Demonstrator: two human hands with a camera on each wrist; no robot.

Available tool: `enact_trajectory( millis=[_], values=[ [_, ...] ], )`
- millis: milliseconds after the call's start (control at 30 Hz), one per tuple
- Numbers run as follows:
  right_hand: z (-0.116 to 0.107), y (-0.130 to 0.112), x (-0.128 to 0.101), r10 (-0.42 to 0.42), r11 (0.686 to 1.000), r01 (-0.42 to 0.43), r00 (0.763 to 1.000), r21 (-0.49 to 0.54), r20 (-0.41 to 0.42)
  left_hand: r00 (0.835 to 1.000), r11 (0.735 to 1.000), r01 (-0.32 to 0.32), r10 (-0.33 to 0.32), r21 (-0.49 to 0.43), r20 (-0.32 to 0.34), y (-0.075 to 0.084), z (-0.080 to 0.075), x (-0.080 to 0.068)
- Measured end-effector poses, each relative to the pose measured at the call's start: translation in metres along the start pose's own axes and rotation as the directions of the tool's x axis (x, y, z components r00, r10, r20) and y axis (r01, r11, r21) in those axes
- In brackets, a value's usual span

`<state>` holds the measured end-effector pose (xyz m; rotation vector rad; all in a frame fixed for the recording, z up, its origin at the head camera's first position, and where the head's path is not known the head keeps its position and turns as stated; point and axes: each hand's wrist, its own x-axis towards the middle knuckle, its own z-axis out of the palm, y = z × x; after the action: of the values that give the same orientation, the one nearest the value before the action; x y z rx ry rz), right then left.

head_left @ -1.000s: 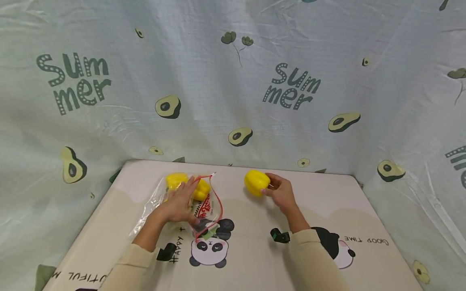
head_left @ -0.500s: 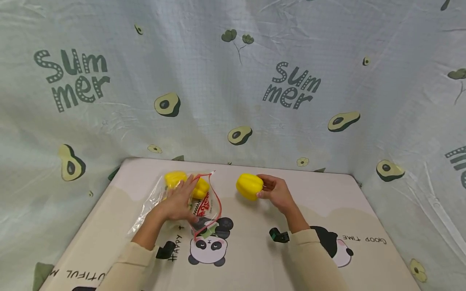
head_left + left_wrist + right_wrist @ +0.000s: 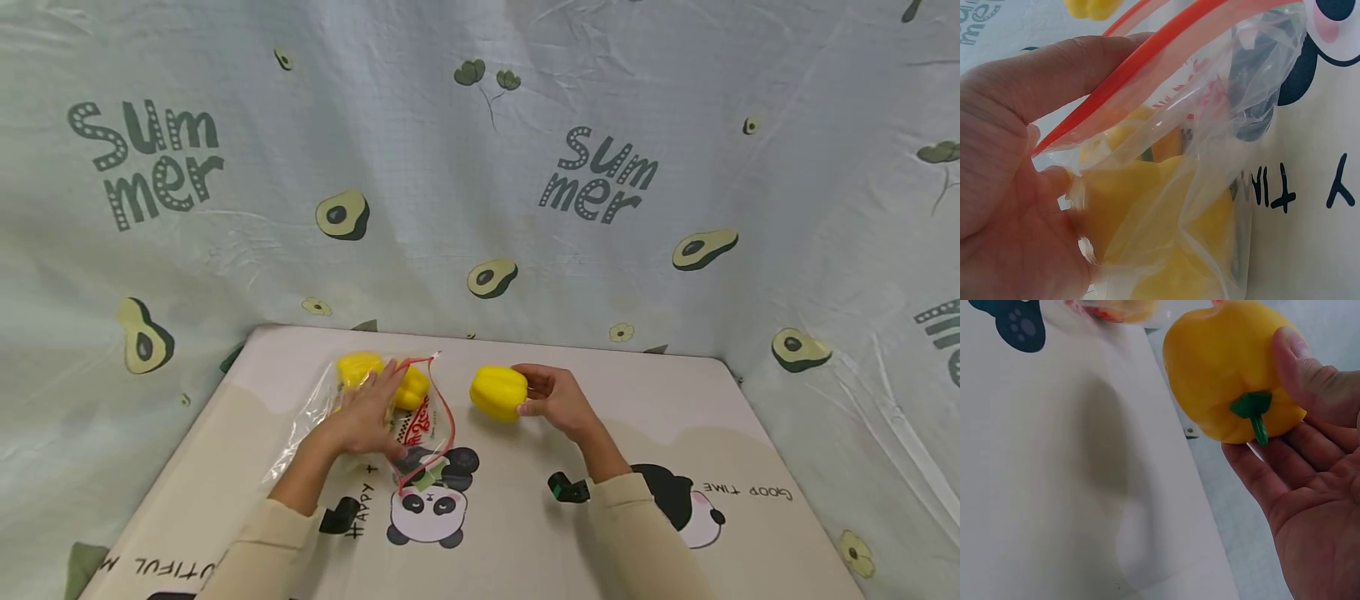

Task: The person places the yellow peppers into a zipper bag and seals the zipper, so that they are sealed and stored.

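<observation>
In the head view, my right hand [image 3: 558, 404] holds a yellow bell pepper [image 3: 497, 393] above the table, right of a clear zip bag [image 3: 422, 427]. The right wrist view shows the pepper's green stem [image 3: 1254, 409] facing the palm, with the thumb on one side and fingers on the other. My left hand [image 3: 367, 421] lies over the bag and grips it by its mouth, the thumb hooked at the red zip edge [image 3: 1163, 59]. Inside the bag are yellow bell peppers [image 3: 411, 389], partly covered by the hand. The bag's mouth gapes toward the right.
A light table cover [image 3: 525, 533] with panda prints and lettering lies beneath. Behind the table's far edge hangs a pale curtain [image 3: 405, 275] with avocado prints. Black wrist cameras [image 3: 567, 487] sit at both cuffs. A dark object [image 3: 171, 595] shows at the bottom edge.
My right hand has carried the bell pepper leftward and slightly nearer, closer to the bag's mouth. The left hand and the bag have stayed in place.
</observation>
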<state>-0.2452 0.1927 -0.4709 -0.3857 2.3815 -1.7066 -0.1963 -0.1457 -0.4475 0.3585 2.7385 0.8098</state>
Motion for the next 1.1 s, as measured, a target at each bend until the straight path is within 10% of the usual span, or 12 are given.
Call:
enact_trajectory(
  millis=[1100],
  values=[
    [0.044, -0.017, -0.006, -0.095, 0.995, 0.093, 0.982, 0.021, 0.162, 1.0, 1.0, 0.004, -0.004, 0.01, 0.002, 0.0, 0.001, 0.0]
  ],
)
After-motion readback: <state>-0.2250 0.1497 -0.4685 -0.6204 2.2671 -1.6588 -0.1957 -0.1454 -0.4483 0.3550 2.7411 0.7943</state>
